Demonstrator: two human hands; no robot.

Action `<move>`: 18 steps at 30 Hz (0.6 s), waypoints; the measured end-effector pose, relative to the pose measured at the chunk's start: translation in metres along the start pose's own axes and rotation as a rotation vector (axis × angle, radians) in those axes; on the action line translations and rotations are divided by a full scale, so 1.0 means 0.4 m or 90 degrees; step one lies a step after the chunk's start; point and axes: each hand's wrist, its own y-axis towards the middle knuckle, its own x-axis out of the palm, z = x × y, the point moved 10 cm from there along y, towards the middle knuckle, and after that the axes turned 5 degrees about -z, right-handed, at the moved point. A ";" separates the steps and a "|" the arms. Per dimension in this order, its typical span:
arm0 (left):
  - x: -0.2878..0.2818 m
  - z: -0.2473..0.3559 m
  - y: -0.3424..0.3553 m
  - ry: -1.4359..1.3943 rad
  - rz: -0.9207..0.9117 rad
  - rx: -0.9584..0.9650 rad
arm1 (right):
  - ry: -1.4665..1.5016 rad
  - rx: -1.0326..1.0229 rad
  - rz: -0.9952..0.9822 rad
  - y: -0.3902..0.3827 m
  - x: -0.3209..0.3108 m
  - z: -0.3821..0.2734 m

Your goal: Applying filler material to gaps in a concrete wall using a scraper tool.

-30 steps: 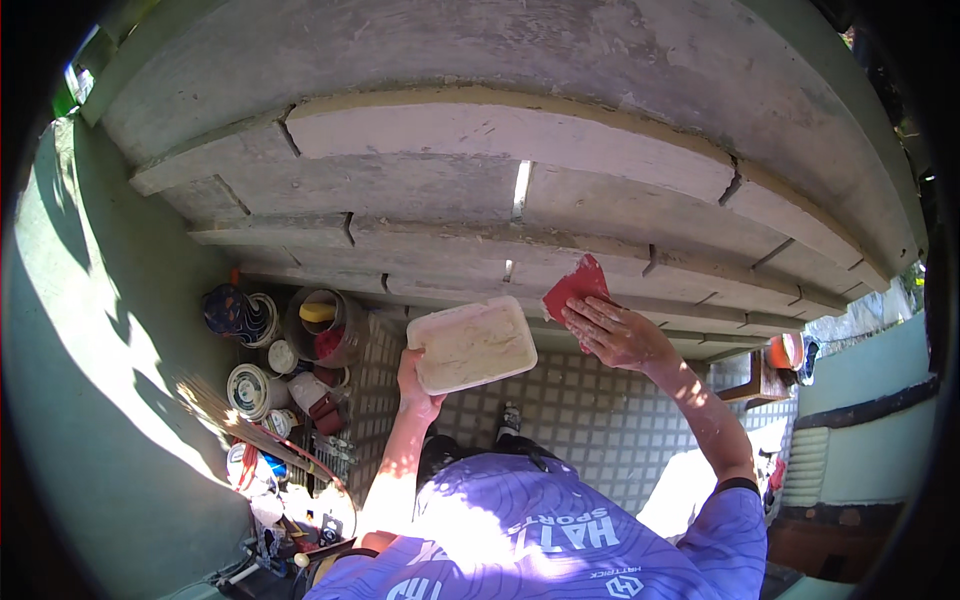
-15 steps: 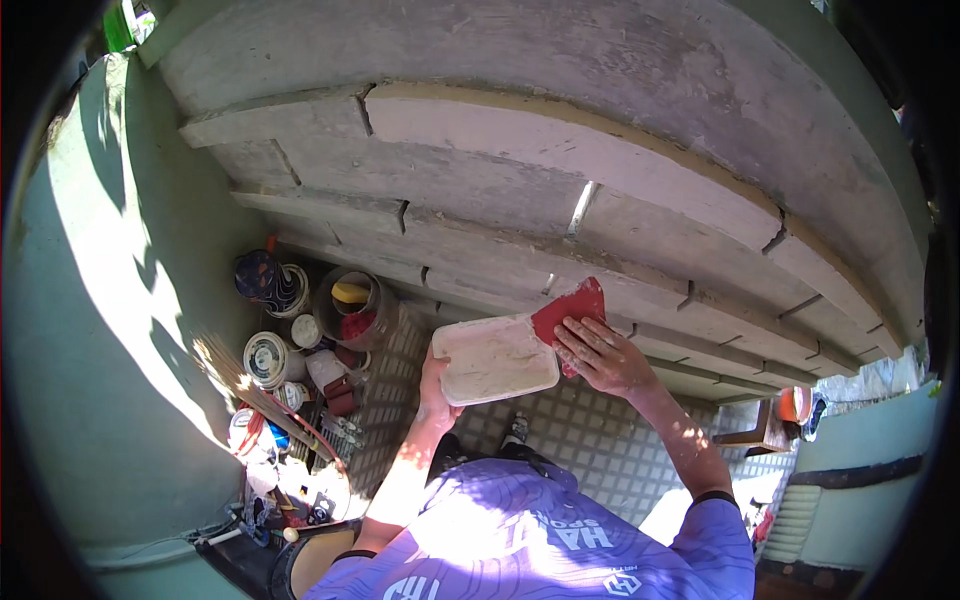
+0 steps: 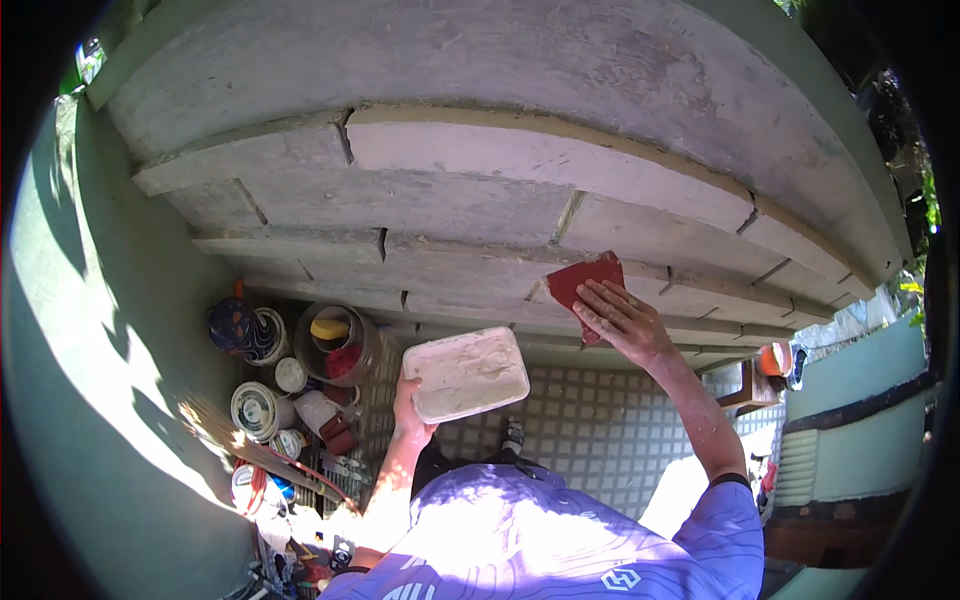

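Note:
My left hand (image 3: 410,408) grips a shallow white rectangular container (image 3: 466,373) of pale paste by its left end. My right hand (image 3: 625,325) is closed on a flat red spreader (image 3: 580,278), its fingertips pressed on the blade. The spreader is up and right of the container, apart from it, over the grey plastered stepped boards (image 3: 467,262); whether it touches them I cannot tell. The boards have narrow gaps and joints across them.
Buckets and tubs (image 3: 262,405) crowd beside the green left wall (image 3: 90,380), along with long sticks (image 3: 235,450). Below is a square-tiled floor (image 3: 590,400). At the right are a wooden stand (image 3: 745,385) and an orange bucket (image 3: 772,360).
The red spreader met the container's right end half a second ago; now it has moved up and away from it. The container sits somewhat lower in the picture, and the view has shifted.

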 end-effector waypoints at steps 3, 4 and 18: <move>-0.062 0.003 -0.001 -0.012 -0.038 0.006 | -0.080 0.138 0.174 0.038 -0.082 0.058; -0.088 0.003 -0.004 0.031 -0.029 -0.013 | -0.128 0.143 0.228 0.062 -0.112 0.064; -0.243 0.095 -0.008 0.053 0.025 -0.045 | -0.106 0.303 0.422 0.210 -0.004 0.063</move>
